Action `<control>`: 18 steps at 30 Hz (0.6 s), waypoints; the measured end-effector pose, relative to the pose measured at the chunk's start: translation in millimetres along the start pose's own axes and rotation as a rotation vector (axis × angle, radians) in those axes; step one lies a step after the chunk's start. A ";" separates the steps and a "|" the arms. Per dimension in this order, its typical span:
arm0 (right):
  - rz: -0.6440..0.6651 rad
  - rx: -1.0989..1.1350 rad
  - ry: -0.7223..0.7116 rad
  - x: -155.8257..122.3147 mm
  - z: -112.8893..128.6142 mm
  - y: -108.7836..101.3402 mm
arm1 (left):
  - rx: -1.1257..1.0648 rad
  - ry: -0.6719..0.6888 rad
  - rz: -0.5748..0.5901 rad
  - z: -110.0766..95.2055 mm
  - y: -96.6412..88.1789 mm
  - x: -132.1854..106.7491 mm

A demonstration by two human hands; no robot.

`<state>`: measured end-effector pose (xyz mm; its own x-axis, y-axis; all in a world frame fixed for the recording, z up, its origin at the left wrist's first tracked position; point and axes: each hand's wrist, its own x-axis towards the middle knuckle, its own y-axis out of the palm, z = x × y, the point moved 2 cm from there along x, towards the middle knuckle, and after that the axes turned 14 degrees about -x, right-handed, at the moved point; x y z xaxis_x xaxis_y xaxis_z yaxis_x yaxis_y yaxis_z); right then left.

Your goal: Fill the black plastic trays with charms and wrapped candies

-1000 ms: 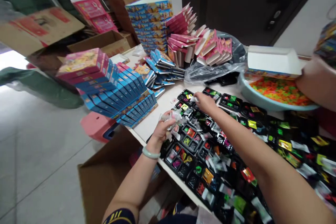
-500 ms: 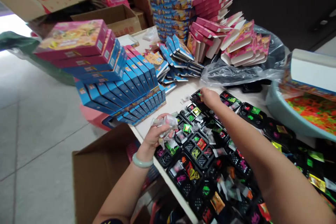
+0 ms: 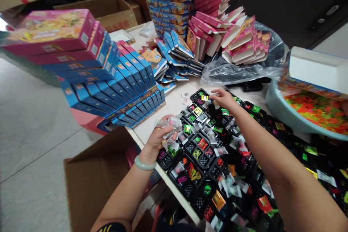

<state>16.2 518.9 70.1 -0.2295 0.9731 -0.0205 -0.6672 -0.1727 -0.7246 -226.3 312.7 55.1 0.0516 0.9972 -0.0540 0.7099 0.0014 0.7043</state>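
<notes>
My left hand point(image 3: 159, 137) is closed round a bunch of small clear packets point(image 3: 168, 125) at the table's near edge, a pale green bangle on its wrist. My right hand point(image 3: 224, 98) reaches over the black compartment trays point(image 3: 201, 148) and pinches a small clear packet point(image 3: 213, 96) above the far trays. The trays cover the table and hold small colourful pieces and more clear packets.
Stacks of blue boxes point(image 3: 119, 87) topped by pink ones point(image 3: 51, 32) stand at the left. Open pink cartons point(image 3: 231, 40) and a clear plastic bag point(image 3: 239, 72) lie behind. A light blue basin point(image 3: 285, 116) of orange and green bits sits at the right. An open cardboard box point(image 3: 95, 181) stands below the table edge.
The view tilted down and closer. My right hand lifted slightly off the far trays, now pinching a small packet. My left hand stayed put with its bunch of packets.
</notes>
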 end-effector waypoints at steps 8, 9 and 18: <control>0.136 -0.187 0.000 -30.1 -21.0 -14.9 | -0.021 -0.063 0.039 6.4 19.6 8.0; 0.123 -0.194 0.003 -32.0 -21.7 -15.9 | -0.013 -0.071 0.041 7.9 22.6 9.4; 0.000 0.220 0.229 -56.4 -46.3 -37.5 | 0.015 -0.102 0.043 11.1 38.5 12.8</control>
<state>87.0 477.6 66.5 -0.0809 0.9777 -0.1936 -0.8104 -0.1776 -0.5584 -190.4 324.7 73.7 0.1531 0.9835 -0.0965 0.7156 -0.0430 0.6972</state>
